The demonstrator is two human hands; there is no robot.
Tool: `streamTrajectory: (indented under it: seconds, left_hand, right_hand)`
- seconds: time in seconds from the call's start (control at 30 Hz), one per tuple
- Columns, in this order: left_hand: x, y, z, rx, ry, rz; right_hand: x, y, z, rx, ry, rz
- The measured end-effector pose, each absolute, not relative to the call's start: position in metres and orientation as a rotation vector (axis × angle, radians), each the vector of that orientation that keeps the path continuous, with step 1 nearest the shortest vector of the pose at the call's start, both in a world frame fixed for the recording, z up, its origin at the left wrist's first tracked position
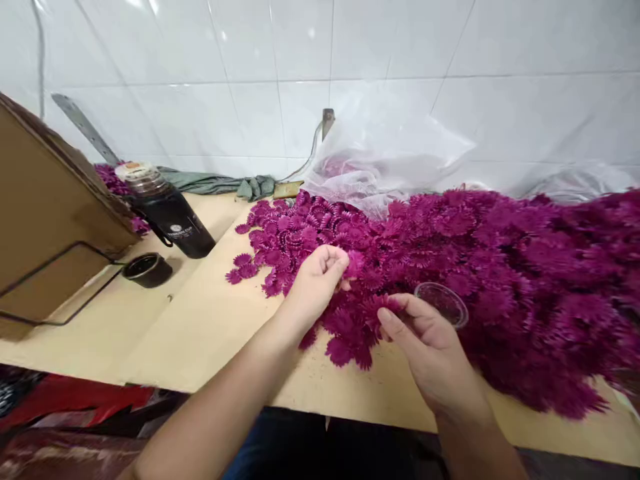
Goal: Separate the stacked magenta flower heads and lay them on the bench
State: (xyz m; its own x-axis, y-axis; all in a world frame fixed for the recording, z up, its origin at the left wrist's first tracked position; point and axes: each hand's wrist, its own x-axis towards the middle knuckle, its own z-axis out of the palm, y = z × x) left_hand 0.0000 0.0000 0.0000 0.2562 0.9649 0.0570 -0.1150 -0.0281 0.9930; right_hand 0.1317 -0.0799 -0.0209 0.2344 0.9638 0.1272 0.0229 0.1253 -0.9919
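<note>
My left hand [323, 273] is closed in a pinch on a magenta artificial flower petal piece [355, 265] with a fringed edge. Lower and to the right, my right hand [425, 340] pinches another magenta petal piece [383, 308] between thumb and fingers. Both hands hover over the near side of a big heap of the same petal pieces [510, 267]. Just behind my right hand, a clear round plastic container [443, 303] sits among the petals. A small cluster of loose pieces [350, 337] lies on the tabletop between my hands.
A black thermos bottle [183, 223] stands at the left beside a dark cup-shaped lid [147, 269]. Farther left are a cardboard box [55, 220] and a bent black wire frame [65, 320]. Translucent plastic bags [375, 167] rest behind the heap against the tiled wall [250, 80].
</note>
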Motion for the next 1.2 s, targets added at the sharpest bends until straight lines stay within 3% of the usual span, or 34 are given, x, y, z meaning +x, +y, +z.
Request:
streamTrajectory:
  seconds: [0.3, 0.57, 0.77, 1.03, 1.2]
  left_hand:
    - [0.049, 0.040, 0.028, 1.607, 0.882, 1.241]
    - [-0.003, 0.005, 0.011, 2.096, 0.829, 0.956]
    - [-0.006, 0.001, 0.000, 2.077, 0.873, 0.955]
    - [-0.014, 0.003, -0.014, 2.288, 1.055, 0.915]
    - [-0.031, 0.002, -0.027, 2.321, 1.156, 0.860]
  right_hand:
    - [0.170, -0.072, -0.005, -1.349, -1.045, 0.720]
    - [0.212, -0.034, 0.016, -1.337, -0.951, 0.516]
    - [0.197, -0.025, 0.018, -1.416, -1.211, 0.534]
    - [0.214, 0.004, 0.042, -1.865, -1.373, -0.173]
    - [0.210, -0.036, 0.025, -1.814, -1.805, -0.128]
